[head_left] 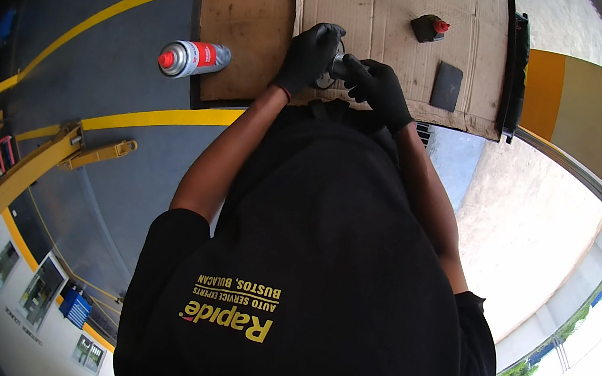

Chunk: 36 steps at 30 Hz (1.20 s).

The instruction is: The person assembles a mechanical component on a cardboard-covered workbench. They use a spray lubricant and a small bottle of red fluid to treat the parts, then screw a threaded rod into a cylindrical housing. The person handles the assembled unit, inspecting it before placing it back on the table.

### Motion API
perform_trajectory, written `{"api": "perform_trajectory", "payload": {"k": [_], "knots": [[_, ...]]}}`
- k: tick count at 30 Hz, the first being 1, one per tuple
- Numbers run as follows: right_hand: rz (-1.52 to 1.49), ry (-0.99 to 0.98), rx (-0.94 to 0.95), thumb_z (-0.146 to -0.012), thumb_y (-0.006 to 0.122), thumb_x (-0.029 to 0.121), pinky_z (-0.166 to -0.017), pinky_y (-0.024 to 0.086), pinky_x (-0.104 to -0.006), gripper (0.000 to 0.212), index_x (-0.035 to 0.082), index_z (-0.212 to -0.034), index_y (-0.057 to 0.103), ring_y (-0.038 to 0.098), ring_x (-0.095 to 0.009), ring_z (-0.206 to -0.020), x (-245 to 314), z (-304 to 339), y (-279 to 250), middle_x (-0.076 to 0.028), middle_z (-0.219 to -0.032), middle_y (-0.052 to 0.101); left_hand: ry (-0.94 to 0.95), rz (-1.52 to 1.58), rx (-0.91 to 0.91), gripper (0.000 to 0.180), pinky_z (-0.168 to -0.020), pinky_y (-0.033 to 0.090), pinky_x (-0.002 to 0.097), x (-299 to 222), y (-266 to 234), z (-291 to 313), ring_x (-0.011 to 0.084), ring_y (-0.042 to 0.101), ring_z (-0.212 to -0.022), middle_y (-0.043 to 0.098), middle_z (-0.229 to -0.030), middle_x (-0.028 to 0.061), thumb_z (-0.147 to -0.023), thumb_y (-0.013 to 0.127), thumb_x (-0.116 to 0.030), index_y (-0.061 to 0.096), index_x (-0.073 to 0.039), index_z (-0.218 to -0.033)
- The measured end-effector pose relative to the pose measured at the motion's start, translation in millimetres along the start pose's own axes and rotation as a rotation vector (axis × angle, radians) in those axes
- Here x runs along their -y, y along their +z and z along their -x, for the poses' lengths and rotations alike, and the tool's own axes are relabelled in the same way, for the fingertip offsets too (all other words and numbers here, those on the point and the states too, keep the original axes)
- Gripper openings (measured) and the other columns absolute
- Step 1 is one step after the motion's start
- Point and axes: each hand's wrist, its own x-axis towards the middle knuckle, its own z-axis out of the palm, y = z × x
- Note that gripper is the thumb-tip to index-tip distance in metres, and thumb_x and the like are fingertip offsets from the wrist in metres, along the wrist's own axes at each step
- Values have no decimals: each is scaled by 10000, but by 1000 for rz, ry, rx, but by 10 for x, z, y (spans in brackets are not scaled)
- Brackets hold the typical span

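Both my hands wear black gloves and meet over the near edge of the cardboard. My left hand (309,57) is closed around the side of a small grey metal part (338,66), which has a short cylindrical piece and a rounder section below it. From the other side, my right hand (379,91) grips the cylindrical end with fingers and thumb. Gloves cover much of the part, so its exact kind does not show.
Flattened cardboard (386,48) covers the work surface. On it stand a spray can (193,60) at the left edge and a dark red-tipped bottle (429,29) at the far right. Nearer lies a dark rectangular pad (446,86). A yellow lift arm (98,156) is at left.
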Motion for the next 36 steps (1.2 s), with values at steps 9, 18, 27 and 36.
{"api": "perform_trajectory", "payload": {"k": [9,18,27,36], "knots": [[294,-326,-358,-851,792,135,-927,559,-442,418,64,-1248,681,682,-330,-1120,112,191,192,-140,-1229,689,30,13,-12,331,-850,587,393,-12,-9,25,295,762,-949,774,-1017,156,-1074,549,-310,746,-66,-1178],[644,-943,-391,-926,804,370,-754,589,-396,543,-5,-1289,653,739,-318,-823,46,113,96,-181,-983,745,37,-27,-22,317,-837,589,388,-45,-6,30,301,762,-938,776,-1003,151,-1068,550,-293,754,-69,-1159],[720,-892,-326,-877,832,247,-791,589,-412,434,53,-1233,680,733,-334,-905,54,134,65,-156,-1064,724,32,-38,12,370,-800,550,362,12,20,17,215,705,-849,763,-1002,106,-1085,531,-342,750,-79,-1226],[389,-367,-113,-948,796,285,-771,582,-345,473,32,-1319,646,742,-253,-858,-3,79,25,-130,-941,755,24,-34,27,357,-804,550,361,-9,35,7,203,698,-831,768,-1010,94,-1083,537,-333,749,-87,-1230]]}}
